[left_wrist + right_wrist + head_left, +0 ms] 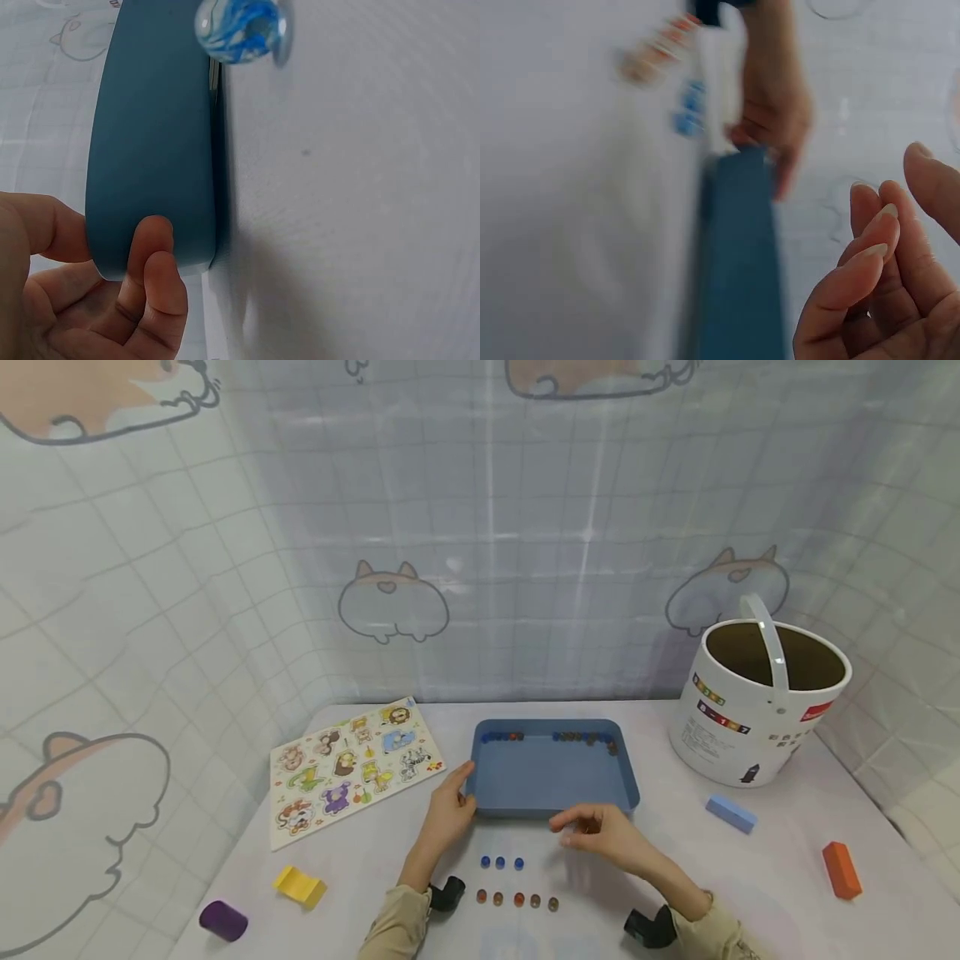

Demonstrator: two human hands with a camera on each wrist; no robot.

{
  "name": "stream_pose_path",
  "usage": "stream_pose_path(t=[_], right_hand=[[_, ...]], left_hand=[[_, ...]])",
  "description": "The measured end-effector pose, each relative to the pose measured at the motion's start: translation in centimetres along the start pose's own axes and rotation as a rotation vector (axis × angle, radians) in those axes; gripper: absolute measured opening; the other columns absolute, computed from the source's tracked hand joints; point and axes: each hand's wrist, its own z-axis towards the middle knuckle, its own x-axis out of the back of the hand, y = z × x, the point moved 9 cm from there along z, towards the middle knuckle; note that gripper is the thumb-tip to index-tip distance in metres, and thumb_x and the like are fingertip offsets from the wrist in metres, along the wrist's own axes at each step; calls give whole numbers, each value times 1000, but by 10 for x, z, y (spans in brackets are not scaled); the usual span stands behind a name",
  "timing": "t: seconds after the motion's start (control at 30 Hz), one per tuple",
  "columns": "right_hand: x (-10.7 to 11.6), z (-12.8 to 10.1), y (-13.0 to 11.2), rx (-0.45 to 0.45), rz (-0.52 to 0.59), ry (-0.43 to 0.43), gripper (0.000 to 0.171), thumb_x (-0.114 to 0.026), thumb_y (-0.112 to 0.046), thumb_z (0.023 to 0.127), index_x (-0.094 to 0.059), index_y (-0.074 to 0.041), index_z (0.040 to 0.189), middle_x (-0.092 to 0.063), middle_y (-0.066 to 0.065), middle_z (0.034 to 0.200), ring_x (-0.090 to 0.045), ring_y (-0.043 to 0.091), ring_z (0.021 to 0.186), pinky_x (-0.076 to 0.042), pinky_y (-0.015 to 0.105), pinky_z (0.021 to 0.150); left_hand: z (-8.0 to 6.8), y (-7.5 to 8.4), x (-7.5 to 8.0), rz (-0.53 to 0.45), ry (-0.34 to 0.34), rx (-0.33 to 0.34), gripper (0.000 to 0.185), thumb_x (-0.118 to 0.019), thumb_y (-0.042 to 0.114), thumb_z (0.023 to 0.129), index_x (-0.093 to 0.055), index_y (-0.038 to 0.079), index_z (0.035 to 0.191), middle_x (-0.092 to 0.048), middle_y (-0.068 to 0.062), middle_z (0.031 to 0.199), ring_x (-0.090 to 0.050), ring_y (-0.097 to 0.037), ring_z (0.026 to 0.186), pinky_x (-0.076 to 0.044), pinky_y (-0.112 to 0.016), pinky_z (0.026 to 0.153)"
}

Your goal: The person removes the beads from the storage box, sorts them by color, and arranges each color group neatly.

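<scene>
A blue tray [555, 777] lies on the table, with several blue, brown and orange marbles [576, 737] lined along its far wall. My left hand [450, 814] grips the tray's front left corner; in the left wrist view its fingers [154, 244] bend against the outer wall. Over the front right part of the tray's edge hovers my right hand [603, 837], its fingers loosely bent and nothing seen between them. Nearer me, three blue marbles [500, 862] form a short row. Behind them, closer to my body, runs a row of several orange and brown marbles [519, 900].
An animal puzzle board [352, 768] lies left of the tray. A white bucket [720, 735] with a handle stands back right. Blocks lie around: blue [731, 813] and orange [842, 870] at right, yellow [300, 887] and a purple cylinder [223, 921] at left.
</scene>
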Motion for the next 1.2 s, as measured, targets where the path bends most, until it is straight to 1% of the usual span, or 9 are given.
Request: stream_pose_path(t=[0.1,0.2,0.37,0.5,0.63,0.77,0.87,1.03,1.2], right_hand=[[19,12,-13,27,1,22,35,-63,-17,92,-64,5,119,-65,27,115,-62,10,80,-53,29,67],[37,29,-22,27,-20,50,38,-61,-21,94,-62,4,123,-66,22,117,-64,9,86,-54,33,72],[59,66,-24,-44,-45,89,39,-60,-30,94,-63,-7,125,-67,12,121,-63,9,92,-52,34,78],[71,96,-18,-81,-40,113,38,-60,-29,94,-64,-7,124,-68,8,118,-59,22,93,-49,33,77],[80,120,-9,-134,4,147,40,-60,-29,94,-62,-6,127,-66,10,124,-59,30,104,-50,33,84],[79,145,4,-167,29,168,42,-61,-29,94,-61,-6,129,-63,14,131,-57,35,116,-48,48,98],[72,160,16,-179,43,176,43,-60,-27,95,-60,-3,131,-61,16,132,-54,42,120,-43,54,103],[60,173,36,-230,21,224,41,-61,-25,94,-61,-5,130,-61,15,132,-58,34,117,-48,46,98],[57,175,56,-287,-2,332,31,-64,-19,92,-68,-8,120,-67,13,123,-62,25,97,-51,34,77]], left_hand=[[0,-1,0,-3,-3,7,60,-54,-4,81,-46,-3,140,-47,-19,146,-39,-3,51,-40,-18,49],[0,0,0,3,1,1,60,-54,-4,81,-47,-3,140,-48,-19,146,-39,-3,51,-40,-18,49],[0,1,1,1,10,3,61,-53,-4,81,-46,-2,141,-48,-19,145,-40,-2,50,-40,-18,48],[1,2,0,2,16,-12,61,-53,-5,79,-47,-2,140,-49,-20,144,-39,-2,50,-39,-18,48],[1,2,0,6,17,-14,62,-53,-5,79,-47,-3,140,-50,-20,143,-38,-1,50,-39,-17,48],[1,1,1,8,20,-11,62,-53,-5,79,-47,-2,140,-49,-20,144,-38,-1,49,-39,-18,47],[0,1,2,13,20,-14,62,-53,-5,79,-47,-2,140,-50,-20,143,-39,-1,49,-39,-18,47],[1,3,4,16,18,-12,62,-53,-4,79,-46,-3,141,-49,-20,144,-39,-2,50,-39,-18,48],[1,3,3,11,7,-13,61,-54,-4,80,-46,-3,140,-49,-21,144,-38,-1,49,-38,-17,48]])
